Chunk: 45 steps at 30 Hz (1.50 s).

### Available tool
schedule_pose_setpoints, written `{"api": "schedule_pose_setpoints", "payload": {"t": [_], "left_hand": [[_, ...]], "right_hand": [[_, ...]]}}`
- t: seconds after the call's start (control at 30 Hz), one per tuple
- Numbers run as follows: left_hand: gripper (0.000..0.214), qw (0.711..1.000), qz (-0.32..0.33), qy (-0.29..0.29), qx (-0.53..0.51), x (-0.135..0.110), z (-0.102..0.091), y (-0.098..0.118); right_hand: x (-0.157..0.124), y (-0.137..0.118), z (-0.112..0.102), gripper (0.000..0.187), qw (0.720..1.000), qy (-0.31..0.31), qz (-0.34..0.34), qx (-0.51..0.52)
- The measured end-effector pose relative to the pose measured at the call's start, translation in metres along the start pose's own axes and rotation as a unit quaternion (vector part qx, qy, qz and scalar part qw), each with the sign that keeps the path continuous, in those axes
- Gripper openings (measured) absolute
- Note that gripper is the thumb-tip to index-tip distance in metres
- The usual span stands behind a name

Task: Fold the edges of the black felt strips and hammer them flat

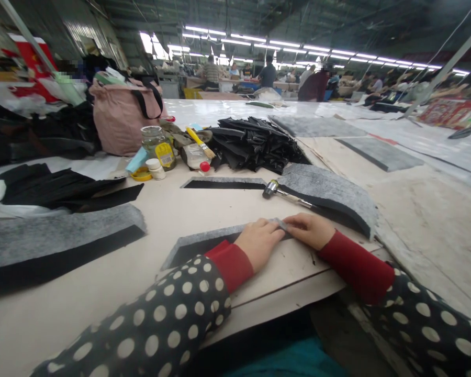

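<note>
My left hand [259, 242] and my right hand [309, 229] meet on a grey felt strip with a black underside [196, 245] that lies on the pale worktable [172, 209]. Both hands pinch the strip's right end between fingers and thumbs, fingers curled down. A small metal-headed hammer [277, 191] lies just beyond them, its handle under a stack of grey felt pieces [329, 196].
More grey felt [55, 235] lies at the left, and a flat black strip [223, 183] mid-table. Behind stand a glass jar [157, 146], a brush [200, 142], a pile of black pieces [255, 144] and a pink bag [121, 118]. Other people work far back.
</note>
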State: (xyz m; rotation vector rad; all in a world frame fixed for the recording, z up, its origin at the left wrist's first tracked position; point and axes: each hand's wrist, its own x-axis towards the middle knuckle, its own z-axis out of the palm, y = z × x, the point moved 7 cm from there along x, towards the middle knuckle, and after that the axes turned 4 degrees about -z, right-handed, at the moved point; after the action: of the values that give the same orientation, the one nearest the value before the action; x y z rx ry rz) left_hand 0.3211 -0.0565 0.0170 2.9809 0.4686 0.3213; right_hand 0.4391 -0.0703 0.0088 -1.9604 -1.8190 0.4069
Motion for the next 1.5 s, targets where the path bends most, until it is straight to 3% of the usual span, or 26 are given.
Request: {"api": "schedule_pose_setpoints", "payload": {"t": [0.3,0.63,0.9,1.03,1.2,1.33,1.5], "left_hand": [[0.029,1.0,-0.01,-0.004,-0.014,0.001,0.001,-0.001],[0.021,0.99,-0.06,0.038,-0.122,0.004,-0.005,-0.014],[0.06,0.992,-0.032,0.034,-0.118,0.006,-0.008,-0.01],[0.062,0.998,-0.015,0.0,-0.064,0.009,-0.005,-0.003],[0.06,0.999,-0.039,-0.008,-0.018,0.01,-0.005,-0.003],[0.059,0.999,-0.047,-0.022,-0.016,0.011,-0.003,-0.006],[0.052,0.999,-0.026,-0.013,-0.03,0.011,-0.002,-0.004]], "right_hand": [[-0.011,-0.018,0.002,0.028,0.989,0.064,-0.109,-0.077],[-0.014,-0.03,0.008,0.031,0.972,0.067,-0.174,-0.14],[-0.014,-0.03,0.02,0.03,0.958,0.055,-0.171,-0.222],[-0.016,-0.029,0.02,0.033,0.962,0.061,-0.168,-0.208],[-0.021,-0.026,0.012,0.031,0.97,0.085,-0.183,-0.135],[-0.025,-0.016,0.0,0.025,0.98,0.105,-0.161,-0.048],[-0.029,-0.014,-0.002,0.023,0.978,0.115,-0.167,-0.039]]}}
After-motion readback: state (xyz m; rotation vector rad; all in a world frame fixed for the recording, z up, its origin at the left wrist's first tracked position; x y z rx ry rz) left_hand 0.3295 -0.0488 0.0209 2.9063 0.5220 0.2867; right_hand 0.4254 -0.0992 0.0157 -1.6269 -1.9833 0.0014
